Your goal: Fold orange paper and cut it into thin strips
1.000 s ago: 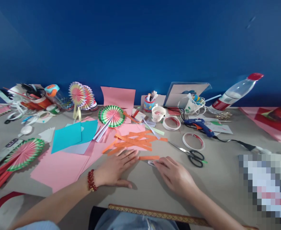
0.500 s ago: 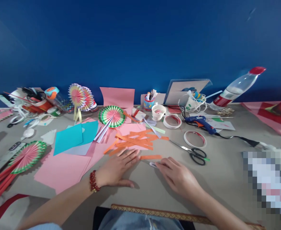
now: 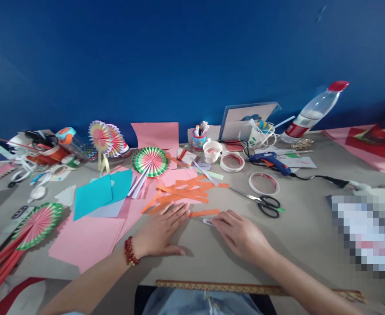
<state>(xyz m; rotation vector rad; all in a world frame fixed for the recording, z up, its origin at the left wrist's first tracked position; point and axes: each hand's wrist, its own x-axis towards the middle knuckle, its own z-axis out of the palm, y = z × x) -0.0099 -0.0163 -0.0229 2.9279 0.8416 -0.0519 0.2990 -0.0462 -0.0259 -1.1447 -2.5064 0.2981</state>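
Palm down on the table, my left hand [image 3: 164, 229] has its fingers stretched out, and their tips rest at the left end of a single orange paper strip [image 3: 205, 213]. My right hand [image 3: 240, 229] is closed around a small thin-tipped tool with a white handle [image 3: 208, 222]. The tool's tip points left, just below the strip, towards my left fingers; most of the handle is hidden in my grip. A loose heap of orange paper strips [image 3: 182, 191] lies just beyond both hands. Black-handled scissors [image 3: 268, 205] lie to the right of them.
Pink sheets [image 3: 87, 240] and blue sheets [image 3: 94, 197] lie on the left, near a paper fan [image 3: 39, 223]. Another fan [image 3: 151, 162] stands behind the strips. Tape rolls [image 3: 263, 183], a glue gun [image 3: 271, 162] and a tilted bottle [image 3: 313, 113] are on the right.
The whole view has shifted and tilted slightly. Both hands keep nearly the same pose, with the tool still in my right hand and my left hand still flat.
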